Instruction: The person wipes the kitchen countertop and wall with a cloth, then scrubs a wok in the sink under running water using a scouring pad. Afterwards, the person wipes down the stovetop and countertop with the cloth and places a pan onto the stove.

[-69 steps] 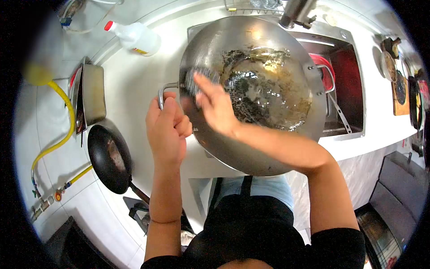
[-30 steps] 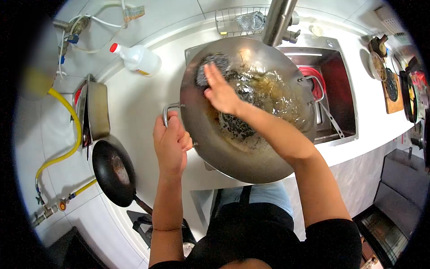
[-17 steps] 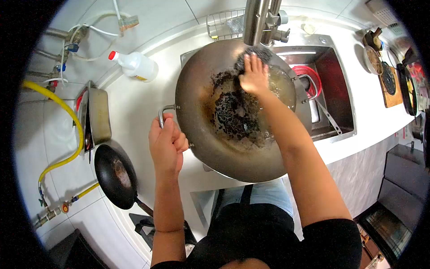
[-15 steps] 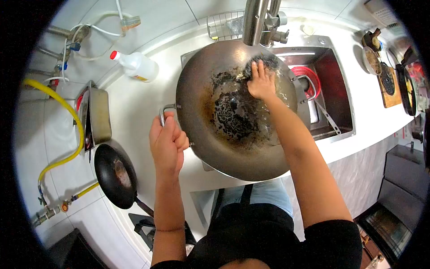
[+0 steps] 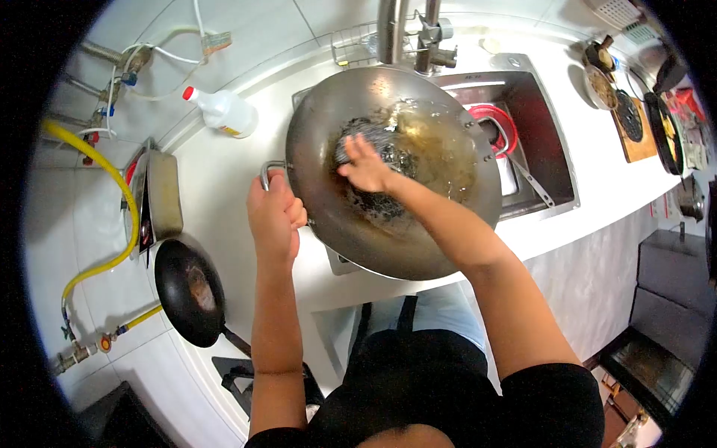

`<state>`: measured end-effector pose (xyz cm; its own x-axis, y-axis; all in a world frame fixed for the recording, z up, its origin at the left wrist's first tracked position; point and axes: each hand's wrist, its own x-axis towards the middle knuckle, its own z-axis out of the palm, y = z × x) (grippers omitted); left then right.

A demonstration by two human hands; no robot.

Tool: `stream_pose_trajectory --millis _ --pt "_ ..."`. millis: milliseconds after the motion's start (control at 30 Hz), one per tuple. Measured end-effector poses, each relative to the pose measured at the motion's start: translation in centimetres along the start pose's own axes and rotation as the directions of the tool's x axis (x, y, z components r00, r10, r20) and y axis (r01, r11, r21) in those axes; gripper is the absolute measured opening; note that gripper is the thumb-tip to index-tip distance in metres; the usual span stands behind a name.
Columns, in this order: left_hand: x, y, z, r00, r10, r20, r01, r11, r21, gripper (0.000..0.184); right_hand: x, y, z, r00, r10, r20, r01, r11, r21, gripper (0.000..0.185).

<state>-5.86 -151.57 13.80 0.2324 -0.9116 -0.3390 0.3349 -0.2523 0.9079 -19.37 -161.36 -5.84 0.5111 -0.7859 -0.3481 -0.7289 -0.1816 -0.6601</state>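
A large metal wok (image 5: pixel 343 243) rests over the sink, tilted, with scorched black and brown residue and brownish water inside. My left hand (image 5: pixel 276 216) is closed around its left loop handle (image 5: pixel 271 171). Inside the wok my right hand (image 5: pixel 366 168) presses a steel wool scrubber (image 5: pixel 348 143) against the dark patch, fingers spread over it. Motion blurs the scrubber, and the hand hides part of it.
Above the wok stands a faucet (image 5: pixel 391 33). The sink (image 5: pixel 549 142) at right holds a red basin (image 5: pixel 512 127) and a long-handled utensil (image 5: pixel 536 187). A white bottle (image 5: pixel 224 113) and a black frying pan (image 5: pixel 175 291) are at left.
My right hand has swept the scrubber leftward and down across the wok. More brownish water shows on the wok's right side. My left hand keeps its grip on the handle.
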Motion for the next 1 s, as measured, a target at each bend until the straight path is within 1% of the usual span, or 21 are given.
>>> stream_pose_trajectory --millis 67,133,200,267,333,367,433,500,567,600,633,667,700,800,900,1000 --pt "0.0 -0.1 0.0 1.000 0.010 -0.004 -0.010 1.000 0.022 0.009 -3.1 -3.6 -0.8 0.985 -0.140 0.096 0.118 0.970 0.211 0.079" --pt "0.3 -0.5 -0.4 0.999 0.039 -0.014 -0.038 0.996 0.076 0.008 -6.3 -6.1 -0.7 0.976 -0.186 0.117 0.120 0.897 0.426 0.077" --pt "0.5 -0.7 -0.9 0.998 0.041 -0.040 -0.038 0.996 0.075 0.008 -9.6 -7.5 -1.0 0.949 -0.270 0.162 0.164 0.863 0.478 0.076" --pt "0.8 -0.9 -1.5 0.999 0.034 -0.039 -0.030 0.994 0.102 0.009 -13.1 -8.1 -1.4 0.931 -0.297 0.215 0.145 0.837 0.528 0.076" --pt "0.8 -1.0 -1.8 0.999 0.025 -0.036 -0.022 0.997 0.077 0.010 -16.3 -7.6 -2.0 0.915 -0.289 0.281 0.118 0.859 0.498 0.077" --pt "0.8 -1.0 -1.7 0.999 0.024 -0.036 -0.021 0.998 0.063 0.011 -17.6 -6.7 -2.2 0.899 -0.315 0.305 0.141 0.866 0.480 0.079" --pt "0.4 -0.8 -1.2 0.999 0.017 -0.046 -0.015 0.999 0.045 0.012 -20.5 -5.4 -4.3 0.861 -0.264 0.434 0.075 0.911 0.405 0.082" --pt "0.2 -0.5 -0.9 0.998 0.014 -0.058 -0.013 1.000 0.022 0.014 -22.3 -2.4 -5.2 0.816 -0.221 0.534 0.075 0.957 0.281 0.086" --pt "0.2 -0.4 -0.8 0.998 0.003 -0.070 -0.004 1.000 -0.006 0.015 -23.4 1.6 -5.8 0.816 -0.077 0.573 0.073 0.997 0.030 0.087" --pt "0.2 -0.2 -0.8 0.999 -0.001 -0.051 0.000 1.000 -0.012 0.014 -23.4 3.7 -6.2 0.821 -0.017 0.571 0.086 0.992 -0.094 0.087" --pt "0.2 -0.1 -0.9 0.999 -0.007 -0.033 0.006 1.000 -0.019 0.013 -23.1 5.9 -6.4 0.826 0.042 0.562 0.098 0.972 -0.216 0.086" --pt "0.2 0.0 -0.8 1.000 -0.009 -0.015 0.009 1.000 -0.027 0.013 -22.9 8.3 -6.2 0.867 0.066 0.494 0.114 0.939 -0.325 0.083" --pt "0.2 0.1 -0.7 1.000 -0.012 -0.015 0.012 1.000 -0.024 0.013 -22.1 8.8 -7.0 0.867 0.094 0.489 0.110 0.922 -0.372 0.077" --pt "0.2 0.1 -0.6 1.000 -0.020 -0.018 0.019 1.000 -0.024 0.014 -19.1 11.5 -7.7 0.891 0.138 0.433 0.135 0.830 -0.542 0.070" --pt "0.3 0.0 -1.2 0.999 -0.032 -0.013 0.031 0.999 -0.041 0.014 -17.2 13.0 -8.0 0.938 0.155 0.311 0.126 0.682 -0.720 0.064" --pt "0.4 -0.2 -1.3 1.000 -0.030 -0.007 0.030 0.999 -0.036 0.015 -16.4 13.0 -8.7 0.953 0.199 0.228 0.066 0.599 -0.798 0.063"
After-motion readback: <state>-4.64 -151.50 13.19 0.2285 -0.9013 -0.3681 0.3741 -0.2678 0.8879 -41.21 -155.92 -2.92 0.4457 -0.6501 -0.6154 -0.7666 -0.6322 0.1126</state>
